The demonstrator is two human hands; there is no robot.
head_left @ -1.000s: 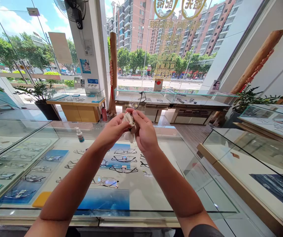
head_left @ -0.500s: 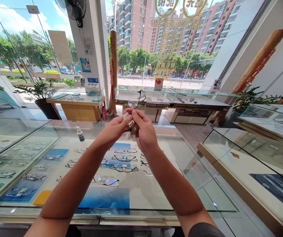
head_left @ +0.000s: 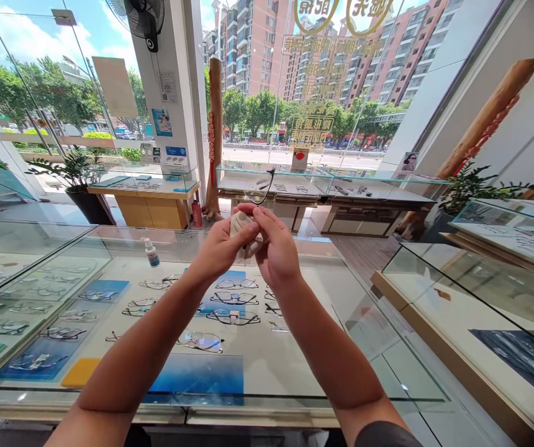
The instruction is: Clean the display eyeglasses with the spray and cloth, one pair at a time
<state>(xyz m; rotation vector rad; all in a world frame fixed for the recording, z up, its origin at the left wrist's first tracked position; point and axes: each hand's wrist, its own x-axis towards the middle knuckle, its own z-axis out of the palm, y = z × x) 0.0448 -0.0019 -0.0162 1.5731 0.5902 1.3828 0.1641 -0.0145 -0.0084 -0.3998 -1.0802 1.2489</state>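
Note:
A pair of eyeglasses [head_left: 271, 180] is held up over the glass counter, with one clear lens and its dark rim rising above my fingers. The rest of the frame is hidden by my hands and a crumpled beige cloth [head_left: 243, 222]. My left hand [head_left: 220, 247] is closed on this cloth, its thumb pressing it against the lower part of the glasses. Close beside it, my right hand [head_left: 280, 251] pinches the glasses with bent fingers, and some of the cloth lies against its palm.
The glass display counter [head_left: 290, 366] below my arms holds several rows of eyeglasses [head_left: 233, 318]. A white spray bottle [head_left: 152, 253] stands on it to the left. More glass cases [head_left: 434, 298] flank it at right, and low showcases [head_left: 271, 180] line the window.
My left thumb has shifted right and down across the cloth, and more of the cloth shows. The glasses have turned slightly in my fingers.

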